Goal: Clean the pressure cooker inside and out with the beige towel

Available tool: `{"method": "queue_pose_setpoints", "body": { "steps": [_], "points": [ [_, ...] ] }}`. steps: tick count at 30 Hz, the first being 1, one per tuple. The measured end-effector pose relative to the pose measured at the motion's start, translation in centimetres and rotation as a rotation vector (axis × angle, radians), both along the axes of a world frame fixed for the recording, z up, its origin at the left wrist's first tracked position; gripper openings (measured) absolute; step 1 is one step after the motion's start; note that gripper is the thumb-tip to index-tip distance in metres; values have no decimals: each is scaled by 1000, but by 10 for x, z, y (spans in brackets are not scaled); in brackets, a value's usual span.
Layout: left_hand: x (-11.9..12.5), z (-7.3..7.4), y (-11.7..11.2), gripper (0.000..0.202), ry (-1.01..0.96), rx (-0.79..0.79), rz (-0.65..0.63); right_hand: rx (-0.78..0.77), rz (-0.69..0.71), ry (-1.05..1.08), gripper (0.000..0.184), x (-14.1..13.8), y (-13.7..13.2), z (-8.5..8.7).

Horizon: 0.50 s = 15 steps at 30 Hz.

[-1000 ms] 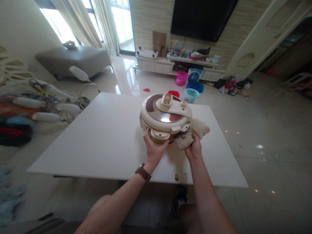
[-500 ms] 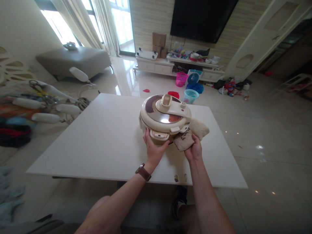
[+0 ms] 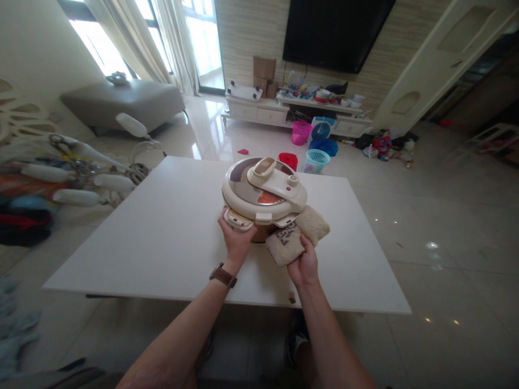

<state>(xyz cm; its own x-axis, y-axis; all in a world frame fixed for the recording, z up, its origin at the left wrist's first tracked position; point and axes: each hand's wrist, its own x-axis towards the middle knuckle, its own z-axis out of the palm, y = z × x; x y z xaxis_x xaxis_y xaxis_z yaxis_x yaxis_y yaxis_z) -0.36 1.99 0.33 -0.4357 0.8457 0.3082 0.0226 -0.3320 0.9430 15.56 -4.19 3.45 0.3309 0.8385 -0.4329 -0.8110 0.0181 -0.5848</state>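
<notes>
A cream electric pressure cooker (image 3: 265, 189) with a shiny lid stands near the middle of the white table (image 3: 170, 237). My left hand (image 3: 236, 237) is closed round the handle on the cooker's near left side, thumb on the right of it. In my right hand (image 3: 305, 265) is a thick beige cloth (image 3: 286, 243) with a dark pattern, pinched under the thumb. The cloth lies close against the cooker's lower right side; whether it touches there I cannot tell. The fingers of my right hand are partly hidden beneath the cloth.
A small dark item (image 3: 292, 297) lies at the table's front edge. Beyond the table stand a turquoise basket (image 3: 317, 160), a red container (image 3: 287, 161) and a pink basket (image 3: 301, 133). A lamp with white shades (image 3: 113, 181) is at the left.
The cooker has shifted left and turned, its lid handle now angled further round. Both hands have moved left with it, the cloth still in the right one.
</notes>
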Motion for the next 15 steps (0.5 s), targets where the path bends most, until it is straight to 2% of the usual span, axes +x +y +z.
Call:
{"method": "queue_pose_setpoints", "body": {
  "steps": [3, 6, 15],
  "points": [
    [-24, -1, 12, 94, -31, -7, -44, -26, 29, 18, 34, -10, -3, -1],
    [-44, -3, 21, 96, -39, -54, -84, -89, 28, 34, 32, -9, -1, 3],
    [-60, 3, 30, 98, -20, -83, -105, -168, -212, -16, 30, 36, 26, 16]
  ]
}}
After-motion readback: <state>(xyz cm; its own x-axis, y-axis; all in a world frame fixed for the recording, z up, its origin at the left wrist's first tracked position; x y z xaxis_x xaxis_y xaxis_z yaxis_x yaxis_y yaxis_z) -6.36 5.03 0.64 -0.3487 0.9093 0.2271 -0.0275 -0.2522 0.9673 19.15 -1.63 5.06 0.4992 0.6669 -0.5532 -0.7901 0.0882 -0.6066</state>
